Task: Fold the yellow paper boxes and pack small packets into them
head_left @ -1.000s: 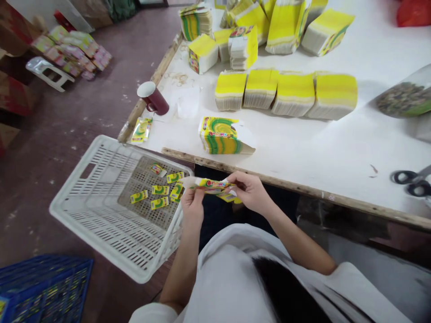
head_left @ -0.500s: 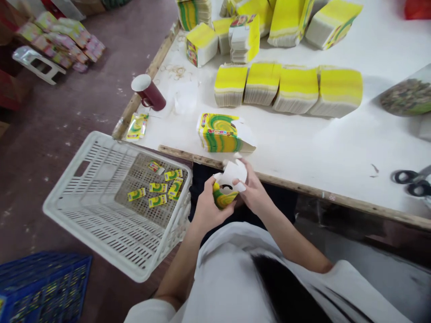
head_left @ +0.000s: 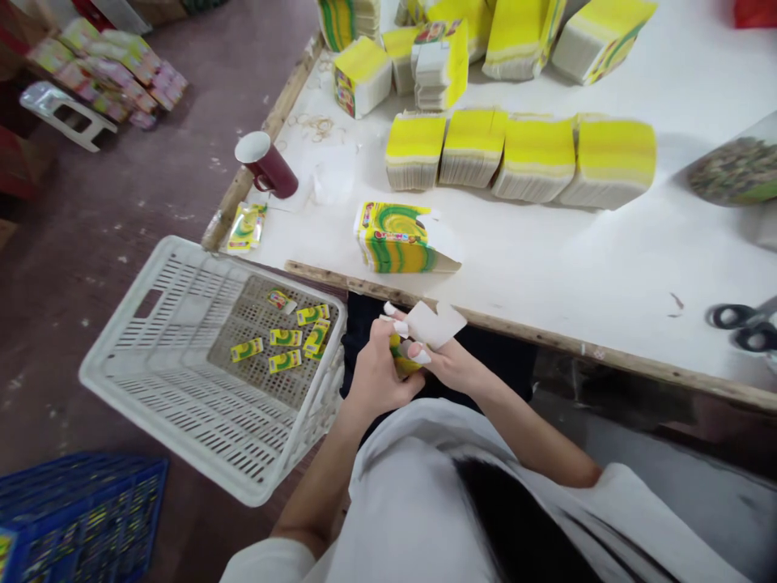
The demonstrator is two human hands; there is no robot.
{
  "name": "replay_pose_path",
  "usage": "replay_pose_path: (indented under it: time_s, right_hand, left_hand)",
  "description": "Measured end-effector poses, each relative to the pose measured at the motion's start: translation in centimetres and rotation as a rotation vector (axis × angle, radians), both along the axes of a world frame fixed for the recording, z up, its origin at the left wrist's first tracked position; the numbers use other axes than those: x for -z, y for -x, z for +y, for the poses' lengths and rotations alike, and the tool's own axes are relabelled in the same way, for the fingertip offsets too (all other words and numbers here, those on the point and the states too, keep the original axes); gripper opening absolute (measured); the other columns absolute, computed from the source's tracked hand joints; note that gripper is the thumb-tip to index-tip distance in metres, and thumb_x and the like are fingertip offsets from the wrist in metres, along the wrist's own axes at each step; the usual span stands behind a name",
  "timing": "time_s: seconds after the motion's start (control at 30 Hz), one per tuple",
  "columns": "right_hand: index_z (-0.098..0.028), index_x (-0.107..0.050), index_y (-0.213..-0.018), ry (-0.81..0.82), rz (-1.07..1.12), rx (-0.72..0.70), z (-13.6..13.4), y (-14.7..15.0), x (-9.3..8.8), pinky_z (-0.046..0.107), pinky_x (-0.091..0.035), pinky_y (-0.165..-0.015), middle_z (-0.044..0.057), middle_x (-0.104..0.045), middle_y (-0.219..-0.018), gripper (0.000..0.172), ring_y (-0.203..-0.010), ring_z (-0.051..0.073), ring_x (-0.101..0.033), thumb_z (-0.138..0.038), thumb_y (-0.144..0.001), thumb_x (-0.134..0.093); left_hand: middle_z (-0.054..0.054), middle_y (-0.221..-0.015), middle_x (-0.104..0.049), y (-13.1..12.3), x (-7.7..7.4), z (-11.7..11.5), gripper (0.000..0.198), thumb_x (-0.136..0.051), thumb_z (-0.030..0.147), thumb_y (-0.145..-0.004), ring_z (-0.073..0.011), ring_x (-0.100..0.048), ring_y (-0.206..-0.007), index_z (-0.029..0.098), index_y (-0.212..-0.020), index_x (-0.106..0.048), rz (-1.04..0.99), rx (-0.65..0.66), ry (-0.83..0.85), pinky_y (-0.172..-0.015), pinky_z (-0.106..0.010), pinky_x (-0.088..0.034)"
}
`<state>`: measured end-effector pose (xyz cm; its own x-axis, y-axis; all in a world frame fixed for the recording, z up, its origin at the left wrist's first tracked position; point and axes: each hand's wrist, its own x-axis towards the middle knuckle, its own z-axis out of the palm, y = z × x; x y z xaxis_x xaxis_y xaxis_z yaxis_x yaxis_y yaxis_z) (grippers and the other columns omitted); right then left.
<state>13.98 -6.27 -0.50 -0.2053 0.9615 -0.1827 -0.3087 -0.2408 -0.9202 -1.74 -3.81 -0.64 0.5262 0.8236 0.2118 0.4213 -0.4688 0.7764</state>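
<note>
In front of my body, just off the table edge, both hands are closed around a small yellow and green cardboard box [head_left: 435, 324] with its white inner side turned up. My left hand [head_left: 377, 368] grips its printed side. My right hand [head_left: 456, 366] holds it by the white flap, thumb across the front. White coverings wrap several fingertips. Fingers hide most of the printed panel. Just beyond my hands, a stack of flat printed cartons [head_left: 397, 239] lies on the white table [head_left: 534, 267].
A white plastic crate [head_left: 182, 405] with several small yellow boxes [head_left: 285, 338] stands at the left. On the table are a maroon mug [head_left: 274, 172], a yellow packet [head_left: 247, 227], rows of carton stacks [head_left: 537, 154] and black-handled scissors [head_left: 753, 328]. A blue crate [head_left: 91, 514] sits lower left.
The box has turned in my hands: its white flap now tips to the right and less of the printed side shows. My right hand has shifted slightly down; the crate's contents look the same.
</note>
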Motion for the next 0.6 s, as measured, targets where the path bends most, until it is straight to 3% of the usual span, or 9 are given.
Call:
replay_pose_path:
  time_s: [0.07, 0.13, 0.33, 0.47, 0.6]
  right_hand:
    - [-0.028, -0.060, -0.137, -0.132, -0.139, -0.038, -0.2, -0.3, -0.3, 0.046, -0.043, -0.113, 0.009, -0.067, -0.129, 0.069, -0.132, 0.031, -0.054, -0.071, -0.083, -0.062]
    - [-0.028, -0.058, -0.138, -0.153, -0.143, -0.066, -0.5, -0.4, -0.4, 0.047, -0.043, -0.113, 0.009, -0.067, -0.130, 0.068, -0.131, 0.032, -0.055, -0.070, -0.085, -0.059]
    - [-0.028, -0.061, -0.137, 0.165, 0.250, -0.010, -0.6, 0.3, 0.8, 0.049, -0.042, -0.115, 0.007, -0.060, -0.144, 0.064, -0.131, 0.029, -0.057, -0.066, -0.084, -0.064]
    - [-0.030, -0.055, -0.142, 0.038, 0.055, 0.021, -0.3, 0.6, 0.6, 0.050, -0.031, -0.122, 0.005, -0.053, -0.151, 0.072, -0.142, 0.030, -0.046, -0.067, -0.081, -0.067]
    - [-0.026, -0.049, -0.147, -0.128, -0.188, -0.039, -0.5, 0.1, -0.7, 0.050, -0.030, -0.122, 0.011, -0.047, -0.154, 0.082, -0.141, 0.033, -0.045, -0.070, -0.080, -0.065]
  left_hand:
    - [-0.002, -0.095, -0.053, -0.1, -0.4, -0.1, 0.063, -0.069, 0.023, -0.069, -0.0194, -0.061, -0.076, 0.025, -0.123, -0.035, 0.020, 0.027, 0.127, -0.065, -0.031, -0.049]
    - [-0.001, -0.095, -0.053, -0.2, -0.5, -0.2, 0.062, -0.071, 0.026, -0.072, -0.0188, -0.061, -0.074, 0.024, -0.122, -0.035, 0.021, 0.025, 0.152, -0.064, -0.030, -0.048]
    - [-0.005, -0.107, -0.053, -0.5, -0.2, -0.8, 0.059, -0.072, 0.026, -0.070, -0.0229, -0.064, -0.088, 0.026, -0.118, -0.037, 0.050, -0.077, -0.035, -0.069, -0.032, -0.050]
    - [-0.005, -0.102, -0.055, -0.4, 0.1, -0.6, 0.055, -0.069, 0.029, -0.073, -0.0235, -0.066, -0.083, 0.025, -0.116, -0.035, 0.119, -0.056, 0.065, -0.067, -0.033, -0.050]
    - [-0.005, -0.098, -0.058, -0.3, 0.2, -0.2, 0.065, -0.067, 0.032, -0.076, -0.0249, -0.067, -0.079, 0.023, -0.125, -0.025, 0.130, -0.035, 0.192, -0.063, -0.034, -0.050]
